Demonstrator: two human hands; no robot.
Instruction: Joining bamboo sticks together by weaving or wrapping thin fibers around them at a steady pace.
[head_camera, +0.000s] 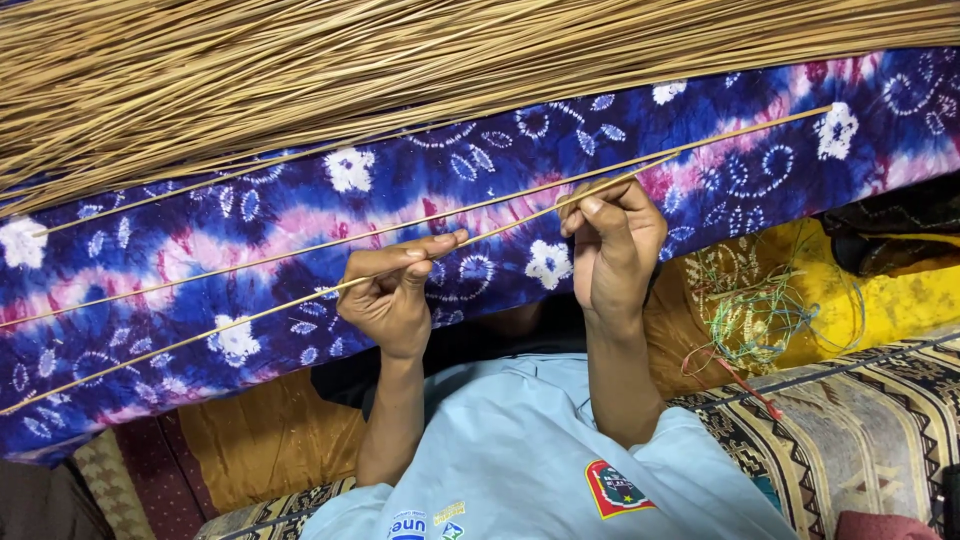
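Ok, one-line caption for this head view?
Left hand and right hand pinch one thin tan reed strip over blue-pink patterned cloth.

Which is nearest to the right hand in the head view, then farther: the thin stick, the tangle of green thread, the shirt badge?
1. Thin stick, pinched in the right hand.
2. Green thread, on the yellow cloth to its right.
3. Shirt badge, below, on the blue shirt.

A bundle of reeds (300, 70) lies across the top of the view, resting on the upper edge of a cloth (250, 240) that spreads below it. Two loose reeds slant over the cloth; the lower reed (200, 335) is pinched by the left hand (395, 290) and the right hand (612, 240), the upper reed (300, 245) runs just above them. Right of the right hand, a tangle of thread (760, 310) lies on a mat (860, 430)
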